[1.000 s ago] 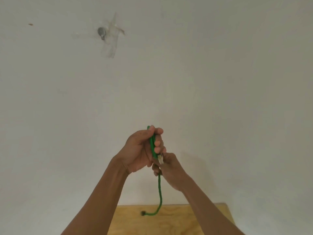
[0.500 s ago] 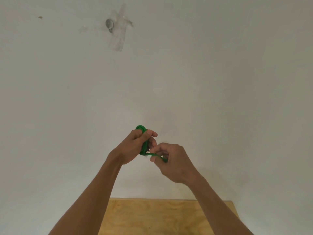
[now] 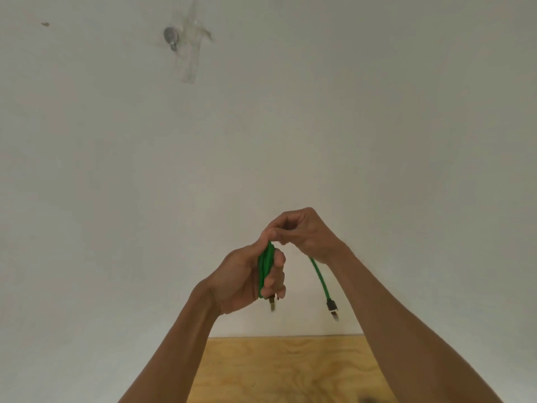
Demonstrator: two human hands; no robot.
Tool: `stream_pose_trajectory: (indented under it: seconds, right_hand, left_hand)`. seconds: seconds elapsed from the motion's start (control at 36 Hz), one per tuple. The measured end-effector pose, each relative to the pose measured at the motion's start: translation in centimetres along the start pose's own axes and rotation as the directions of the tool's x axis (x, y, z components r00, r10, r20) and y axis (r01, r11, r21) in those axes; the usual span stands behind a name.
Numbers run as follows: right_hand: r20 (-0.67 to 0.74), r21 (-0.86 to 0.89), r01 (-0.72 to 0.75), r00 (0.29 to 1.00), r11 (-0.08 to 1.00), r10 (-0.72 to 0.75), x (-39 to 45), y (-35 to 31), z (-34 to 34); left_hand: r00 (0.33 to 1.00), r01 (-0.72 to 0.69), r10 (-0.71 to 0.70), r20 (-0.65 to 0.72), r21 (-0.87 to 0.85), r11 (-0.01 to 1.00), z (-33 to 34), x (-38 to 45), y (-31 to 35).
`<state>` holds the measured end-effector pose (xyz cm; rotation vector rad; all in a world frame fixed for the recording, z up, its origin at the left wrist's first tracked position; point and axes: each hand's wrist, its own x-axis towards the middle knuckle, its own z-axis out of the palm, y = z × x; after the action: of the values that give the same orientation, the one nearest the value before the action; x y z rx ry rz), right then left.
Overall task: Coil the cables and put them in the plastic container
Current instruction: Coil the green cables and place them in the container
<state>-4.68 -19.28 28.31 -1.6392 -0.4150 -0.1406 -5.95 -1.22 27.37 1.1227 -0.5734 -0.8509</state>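
A green cable [image 3: 266,266] is bunched in several loops inside my left hand [image 3: 244,277], held up in front of the wall. One plug sticks out below that fist. My right hand [image 3: 305,232] is above and to the right, pinching the cable at the top of the loops. The cable's free end [image 3: 321,282] hangs down from my right hand and ends in a dark plug [image 3: 332,306]. The plastic container is out of view.
A wooden table top [image 3: 284,370] lies below my arms, against a plain white wall. High on the wall, a small metal fitting [image 3: 170,36] sits beside a strip of clear tape.
My right hand rose from below the left hand to above it, carrying the cable over the loops. The free end, earlier trailing on the table, now hangs short in the air.
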Motion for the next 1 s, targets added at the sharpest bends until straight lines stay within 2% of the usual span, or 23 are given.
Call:
stream_pose_trajectory:
  seconds: [0.08, 0.17, 0.25, 0.33, 0.56, 0.64, 0.72, 0.81, 0.86, 0.92, 0.94, 1.0]
  right_hand:
    - [-0.011, 0.126, -0.043, 0.999, 0.991, 0.044, -1.1, 1.4, 1.1]
    - [-0.019, 0.170, -0.109, 0.993, 0.979, 0.114, -2.6, 2.5, 2.7]
    - [-0.078, 0.177, -0.167, 0.980, 0.970, 0.183, -3.9, 3.8, 4.5]
    - [-0.118, 0.203, -0.185, 0.970, 0.961, 0.212, -4.5, 4.4, 5.6]
    - [-0.233, 0.005, -0.154, 0.961, 0.988, 0.151, -5.3, 4.9, 6.8]
    - [-0.229, -0.198, -0.155, 0.967, 0.968, 0.109, -5.6, 4.3, 6.4]
    - [-0.121, -0.511, -0.127, 0.990, 0.850, 0.075, -5.5, 2.0, 5.4]
    - [0.025, -0.794, -0.011, 0.998, 0.608, 0.050, -4.7, -1.6, 4.4]
    - [0.082, -0.884, 0.071, 0.997, 0.461, 0.003, -3.8, -3.6, 3.3]
    - [0.122, -0.892, 0.116, 0.992, 0.436, -0.014, -2.7, -4.7, 2.2]
    - [0.132, -0.857, 0.127, 0.991, 0.499, -0.025, -2.2, -4.9, 1.7]
    - [0.108, -0.673, 0.120, 0.992, 0.730, -0.064, -1.3, -4.3, 1.0]
  left_hand:
    - [0.998, -0.050, 0.053, 0.046, -0.060, 0.997, 0.4, 0.1, 0.2]
    - [0.989, -0.139, 0.142, 0.040, -0.068, 0.988, 0.6, 0.6, 1.0]
    - [0.975, -0.220, 0.216, -0.047, -0.086, 0.972, 0.3, 1.0, 2.1]
    - [0.952, -0.261, 0.262, -0.158, 0.023, 0.965, -0.4, 1.6, 2.7]
    - [0.870, -0.280, 0.367, -0.331, 0.282, 0.918, -2.9, 2.6, 2.7]
    - [0.851, -0.218, 0.386, -0.358, 0.429, 0.877, -4.1, 2.1, 2.7]
    - [0.863, -0.095, 0.377, -0.337, 0.624, 0.776, -4.6, 1.3, 2.2]
    - [0.889, 0.046, 0.322, -0.325, 0.764, 0.644, -4.1, 0.8, 1.8]
    - [0.922, 0.105, 0.242, -0.302, 0.797, 0.594, -3.9, 0.4, 1.5]
    - [0.957, 0.129, 0.095, -0.274, 0.694, 0.708, -3.5, 0.0, 1.2]
    - [0.968, 0.134, 0.028, -0.250, 0.606, 0.784, -3.2, -0.3, 1.1]
    - [0.980, 0.132, -0.057, -0.193, 0.404, 0.905, -2.4, -0.6, 0.9]
